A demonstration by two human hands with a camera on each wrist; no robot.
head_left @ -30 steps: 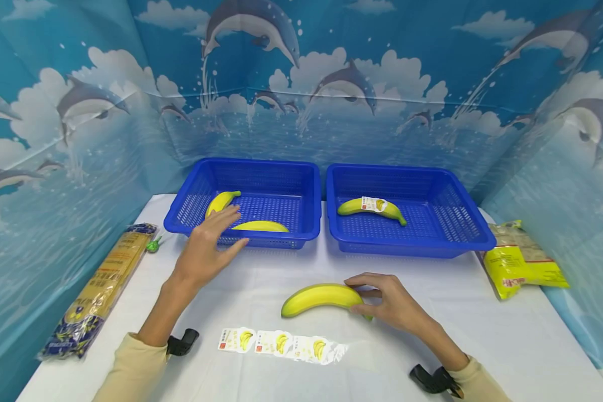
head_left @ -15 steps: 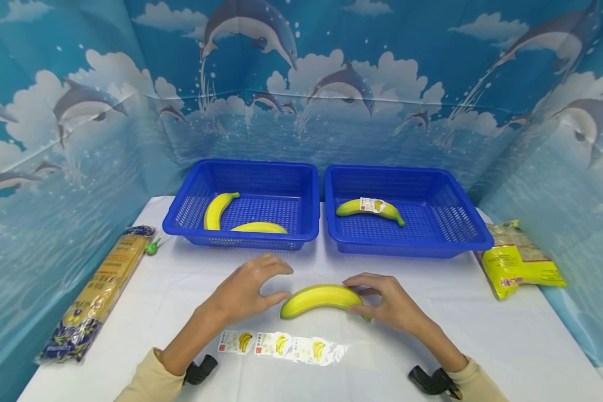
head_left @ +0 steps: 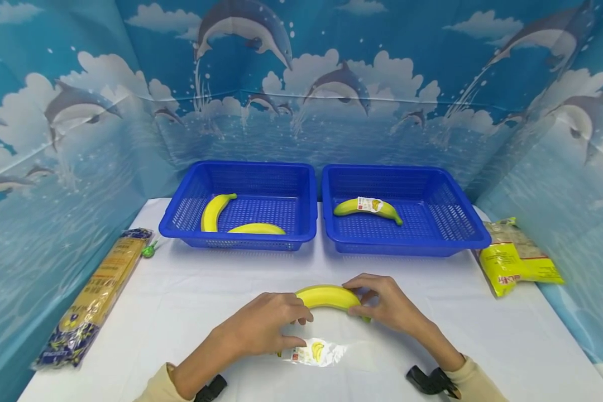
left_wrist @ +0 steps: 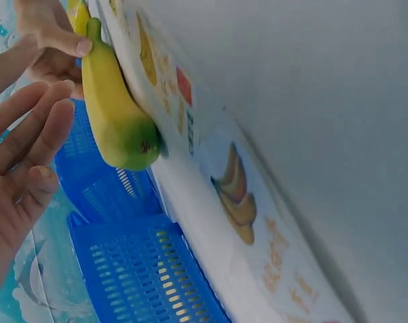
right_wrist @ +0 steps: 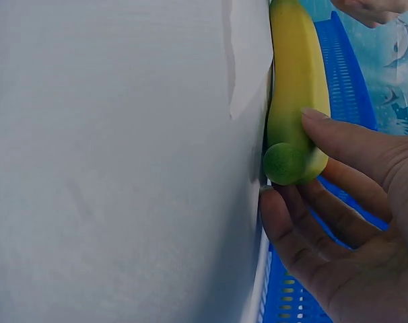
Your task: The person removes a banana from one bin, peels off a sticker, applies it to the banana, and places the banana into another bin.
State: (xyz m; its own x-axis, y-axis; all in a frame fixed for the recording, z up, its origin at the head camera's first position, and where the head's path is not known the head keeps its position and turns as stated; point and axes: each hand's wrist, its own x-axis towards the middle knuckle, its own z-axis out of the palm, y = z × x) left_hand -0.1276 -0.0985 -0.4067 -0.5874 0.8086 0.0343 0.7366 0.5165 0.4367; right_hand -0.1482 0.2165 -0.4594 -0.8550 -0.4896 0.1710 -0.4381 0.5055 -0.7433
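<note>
A yellow banana (head_left: 326, 296) with green tips lies on the white tablecloth. My right hand (head_left: 389, 304) pinches its stem end between thumb and fingers, which the right wrist view shows from close by. Over a strip of banana-printed stickers (head_left: 317, 353) hovers my left hand (head_left: 263, 326), thumb apart from the loosely bent fingers and nothing held. It covers most of the strip's left part in the head view. In the left wrist view, the stickers (left_wrist: 238, 195) lie beside the banana (left_wrist: 113, 108), and the left fingers (left_wrist: 52, 134) are clear of both.
Two blue baskets stand at the back: the left basket (head_left: 251, 238) holds two plain bananas, the right basket (head_left: 407, 245) a banana (head_left: 368, 206) with a sticker. A spaghetti pack (head_left: 95, 296) and small green object (head_left: 148, 251) lie left, a yellow food bag (head_left: 517, 262) right.
My left hand has come from above the left basket, down past the banana's left end, to the sticker strip. My right hand stays on the banana's stem end.
</note>
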